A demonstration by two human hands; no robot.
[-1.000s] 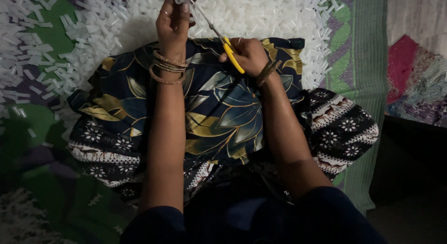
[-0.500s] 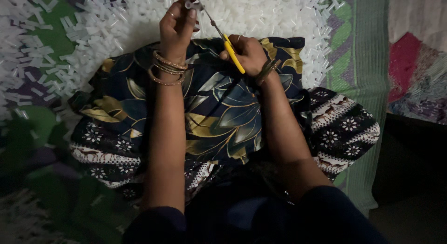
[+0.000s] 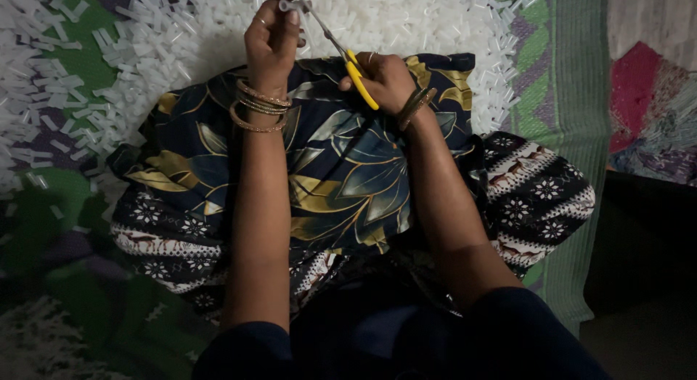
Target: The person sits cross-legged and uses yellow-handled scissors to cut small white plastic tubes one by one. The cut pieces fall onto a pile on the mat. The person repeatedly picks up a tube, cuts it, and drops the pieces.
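Pinching a small white tube (image 3: pixel 285 4) in left hand (image 3: pixel 272 39) fingers, right hand (image 3: pixel 381 79) gripping yellow-handled scissors (image 3: pixel 341 50)

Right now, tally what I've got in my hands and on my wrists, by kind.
Scissors with yellow handles, in the right hand: 1
Small white tube piece, in the left hand: 1
Stacks of bangles, one on the left wrist, one on the right wrist: 2
Total: 4
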